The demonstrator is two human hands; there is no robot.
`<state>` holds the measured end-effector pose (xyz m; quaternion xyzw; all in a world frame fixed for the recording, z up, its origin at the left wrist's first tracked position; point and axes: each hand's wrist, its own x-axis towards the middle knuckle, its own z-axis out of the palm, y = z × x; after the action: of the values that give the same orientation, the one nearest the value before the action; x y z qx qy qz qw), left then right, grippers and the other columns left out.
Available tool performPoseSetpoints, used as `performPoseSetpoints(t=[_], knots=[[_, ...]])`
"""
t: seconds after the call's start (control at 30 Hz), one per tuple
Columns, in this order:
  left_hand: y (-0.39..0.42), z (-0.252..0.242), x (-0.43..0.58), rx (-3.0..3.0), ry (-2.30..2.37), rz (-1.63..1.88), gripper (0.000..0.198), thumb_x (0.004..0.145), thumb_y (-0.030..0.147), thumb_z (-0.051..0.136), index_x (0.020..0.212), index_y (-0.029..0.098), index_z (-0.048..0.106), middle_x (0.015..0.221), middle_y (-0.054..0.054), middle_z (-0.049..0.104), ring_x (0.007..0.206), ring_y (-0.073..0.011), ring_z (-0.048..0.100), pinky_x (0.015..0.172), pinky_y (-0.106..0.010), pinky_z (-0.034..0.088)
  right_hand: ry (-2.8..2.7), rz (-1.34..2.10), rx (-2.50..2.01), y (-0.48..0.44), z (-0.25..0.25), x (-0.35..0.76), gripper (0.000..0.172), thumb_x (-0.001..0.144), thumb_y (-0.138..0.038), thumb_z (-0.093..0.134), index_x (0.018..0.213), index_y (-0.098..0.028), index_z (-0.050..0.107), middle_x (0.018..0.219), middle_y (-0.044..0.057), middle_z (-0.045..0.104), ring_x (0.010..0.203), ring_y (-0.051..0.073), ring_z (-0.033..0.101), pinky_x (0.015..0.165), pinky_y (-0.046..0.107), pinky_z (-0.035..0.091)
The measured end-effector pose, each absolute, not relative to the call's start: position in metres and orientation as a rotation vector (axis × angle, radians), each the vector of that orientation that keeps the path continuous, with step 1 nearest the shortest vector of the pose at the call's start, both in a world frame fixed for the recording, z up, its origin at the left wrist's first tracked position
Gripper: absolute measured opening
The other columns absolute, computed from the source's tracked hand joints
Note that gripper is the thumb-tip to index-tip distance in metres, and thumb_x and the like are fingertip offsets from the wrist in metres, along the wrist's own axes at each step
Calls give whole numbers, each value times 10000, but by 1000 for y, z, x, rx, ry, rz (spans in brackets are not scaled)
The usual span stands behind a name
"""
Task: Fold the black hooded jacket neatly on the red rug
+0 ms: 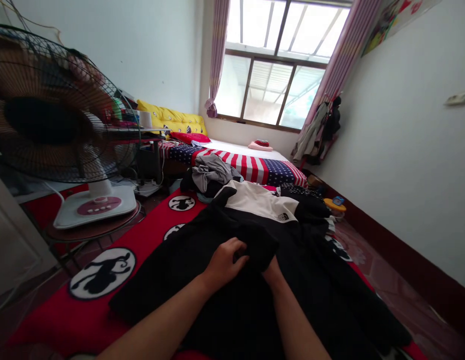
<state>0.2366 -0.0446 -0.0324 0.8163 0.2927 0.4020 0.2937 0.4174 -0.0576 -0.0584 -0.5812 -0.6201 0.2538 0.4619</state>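
Across the red cover [142, 230] lies the black-and-white jacket [236, 310], its white panel [255, 197] at the far end. The left hand [228, 257] rests on it, thumb and forefinger slightly apart; whether its fingers pinch cloth cannot be told. The right hand [270, 272] disappears under a raised fold [257, 245], its fingers hidden. Easing that fold gently, without dragging the layers beneath, would work best.

On your left, a fan [41, 120] stands on a round stool [97, 228]. Ahead of you, pink curtains [220, 50] flank a window [272, 87]; below it a bed [232, 149] carries a red pillow [191, 137], near a yellow cushion [176, 120]. To your right, clothes [311, 132] hang beside the wall [397, 125], which bears a switch [458, 99].
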Motion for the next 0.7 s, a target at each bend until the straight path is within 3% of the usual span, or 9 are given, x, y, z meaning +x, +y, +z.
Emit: performPoseSetpoints(t=[0.07,0.17,0.3,0.5,0.63,0.7], knots=[[-42,-43,236,2171,771,1032,155,746,84,550,809,170,662,838,-53,637,767,-187,613,681,-287,494,-1382,849,-1286,-63,-40,408,587,765,-613,490,1162,-199,612,1081,103,675,1015,311,617,853,452,511],[-43,-48,228,2167,664,1006,277,744,33,500,873,182,694,992,-73,655,902,-211,624,777,-304,496,-1296,1098,-1121,-69,-21,401,696,834,-663,305,1341,-211,457,1275,117,575,1120,285,578,794,389,533],[-54,-39,209,2163,621,960,316,740,52,535,963,203,700,1091,-72,638,995,-215,609,846,-299,493,-1562,1089,-1114,-73,-18,399,718,767,-619,547,1371,-253,414,1371,109,487,1246,277,473,928,396,465],[-54,-29,118,2271,1419,1123,226,820,256,532,983,231,686,1098,-69,633,1056,-245,561,959,-380,418,-1938,956,-1181,-81,-21,393,832,668,-528,709,1398,-308,376,1488,65,321,1354,274,317,1050,422,352],[-47,-33,42,2018,1993,987,470,776,475,553,1136,182,621,1072,-103,648,1015,-289,584,914,-387,426,-2222,744,-1419,-84,-24,379,1070,453,-536,823,1400,-312,379,1524,87,246,1392,332,204,1108,502,216],[-50,-36,21,1827,2014,839,568,746,564,547,1131,153,623,959,-96,682,909,-276,627,814,-341,460,-2295,549,-1541,-85,-29,366,1025,434,-521,831,1357,-304,442,1502,94,297,1380,360,210,1078,539,238]])
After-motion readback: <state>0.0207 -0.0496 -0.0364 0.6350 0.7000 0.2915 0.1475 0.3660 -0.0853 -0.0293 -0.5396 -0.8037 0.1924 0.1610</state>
